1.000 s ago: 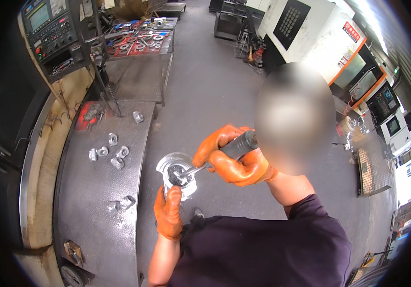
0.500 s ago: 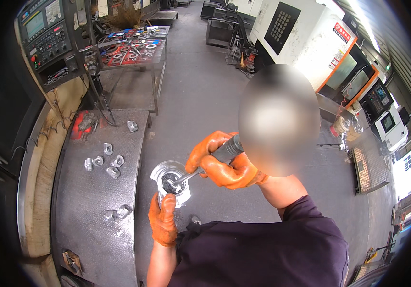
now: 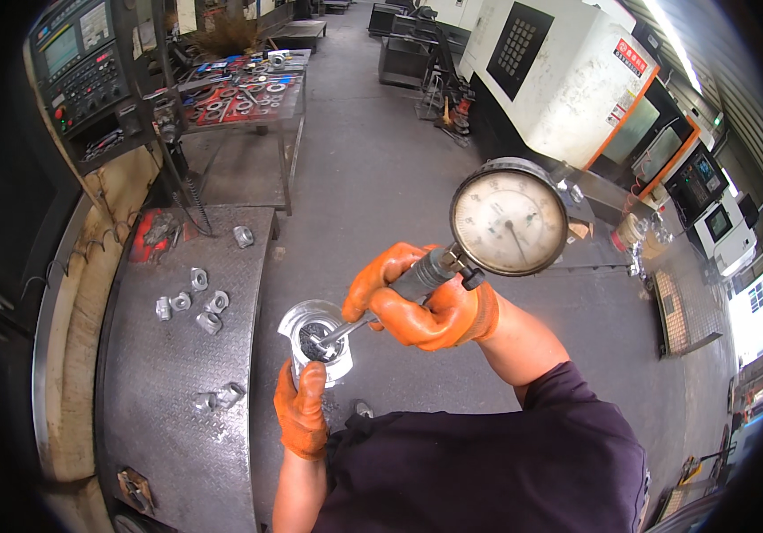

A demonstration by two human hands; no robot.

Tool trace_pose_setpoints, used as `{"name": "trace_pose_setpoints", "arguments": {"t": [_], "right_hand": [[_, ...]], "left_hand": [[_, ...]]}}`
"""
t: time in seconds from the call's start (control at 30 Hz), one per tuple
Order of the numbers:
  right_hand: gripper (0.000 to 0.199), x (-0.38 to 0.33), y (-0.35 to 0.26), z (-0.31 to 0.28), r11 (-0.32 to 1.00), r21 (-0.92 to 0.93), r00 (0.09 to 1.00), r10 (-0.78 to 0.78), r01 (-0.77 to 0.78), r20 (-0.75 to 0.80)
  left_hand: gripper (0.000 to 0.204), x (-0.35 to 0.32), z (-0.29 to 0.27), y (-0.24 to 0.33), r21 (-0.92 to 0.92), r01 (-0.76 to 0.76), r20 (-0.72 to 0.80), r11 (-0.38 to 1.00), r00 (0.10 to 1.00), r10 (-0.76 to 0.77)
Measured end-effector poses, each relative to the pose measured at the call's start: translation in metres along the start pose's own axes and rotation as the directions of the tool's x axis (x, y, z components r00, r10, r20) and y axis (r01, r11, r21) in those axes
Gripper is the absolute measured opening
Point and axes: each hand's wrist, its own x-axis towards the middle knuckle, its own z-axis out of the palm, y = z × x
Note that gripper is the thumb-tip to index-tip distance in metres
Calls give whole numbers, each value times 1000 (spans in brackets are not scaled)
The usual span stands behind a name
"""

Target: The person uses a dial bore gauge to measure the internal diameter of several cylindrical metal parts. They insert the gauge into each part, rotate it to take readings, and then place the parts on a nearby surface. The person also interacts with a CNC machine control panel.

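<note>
My right hand (image 3: 430,311), in an orange glove, is closed round the dark grip of a dial bore gauge (image 3: 508,213). The gauge's round dial tilts up to the right, and its thin rod slants down into the bore of a shiny machined metal part (image 3: 344,366). Gripping this part at its near side is my left hand (image 3: 302,410), also gloved in orange, thumb up against the rim; its other fingers are mostly hidden. The part is held in the air just right of the steel table. The gauge's tip inside the bore is hard to make out.
Several small metal fittings (image 3: 216,302) lie on the steel-topped table (image 3: 168,391) at left, near a red cloth (image 3: 147,238). Behind it stands a bench of tools (image 3: 248,98). A machine control panel (image 3: 84,71) rises at far left. White machines (image 3: 568,98) stand at far right.
Both hands stay nearly still, with the rod still in the bore. The gauge's dial, hidden by a blur before, now shows plainly. The view has shifted very slightly.
</note>
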Motion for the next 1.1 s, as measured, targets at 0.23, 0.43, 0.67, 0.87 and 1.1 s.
{"name": "trace_pose_setpoints", "arguments": {"t": [0.23, 0.43, 0.67, 0.87, 1.1], "right_hand": [[21, 1, 7, -1, 999, -17, 999, -28, 29, 22], [19, 0, 5, -1, 1000, 9, 1000, 11, -11, -1], [15, 2, 9, 0, 997, -41, 998, -69, 69, -9], [16, 3, 9, 2, 988, -66, 990, -139, 138, -10], [15, 0, 16, -3, 985, -89, 989, -150, 150, 3]], "left_hand": [[58, 1, -1, -1, 14, -24, -10, 1000, 1000, 24], [58, 0, 0, 0, -10, 6, -6, 1000, 1000, -6], [56, 0, -2, -3, 6, 13, -3, 1000, 1000, -13], [54, 0, -1, -2, -3, -2, -8, 1000, 1000, 2], [54, 0, -1, -1, -9, -1, -6, 1000, 1000, 1]]}}
